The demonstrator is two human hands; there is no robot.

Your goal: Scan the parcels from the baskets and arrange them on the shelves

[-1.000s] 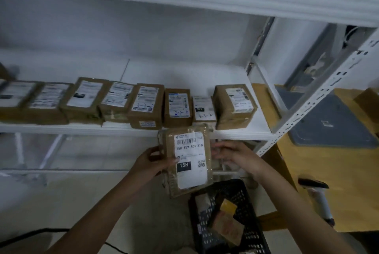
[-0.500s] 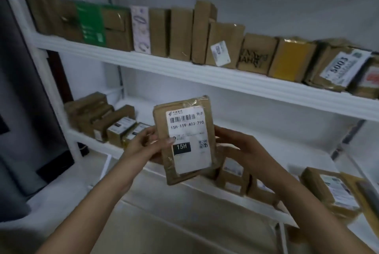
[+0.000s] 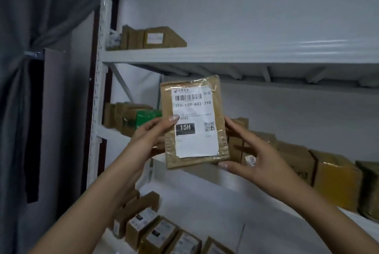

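A flat brown parcel [image 3: 220, 110] with a white label reading 15H-159-A03-210 is held upright in front of the white shelving [image 3: 205, 55]. My left hand [image 3: 152, 133] grips its left edge, thumb on the label. My right hand [image 3: 253, 153] holds its right edge and lower corner, fingers behind it. The parcel is at the height of the middle shelf, below the upper shelf board.
Brown boxes [image 3: 154, 38] sit at the left end of the upper shelf. The middle shelf holds a row of boxes [image 3: 336, 182] and a green pack [image 3: 146, 119]. Labelled parcels [image 3: 151, 231] lie on the lower shelf. A grey curtain [image 3: 24, 69] hangs at the left.
Both hands have lifted the parcel from above the black basket up to the middle shelf's height. My view has swung up and left, and the basket is out of sight.
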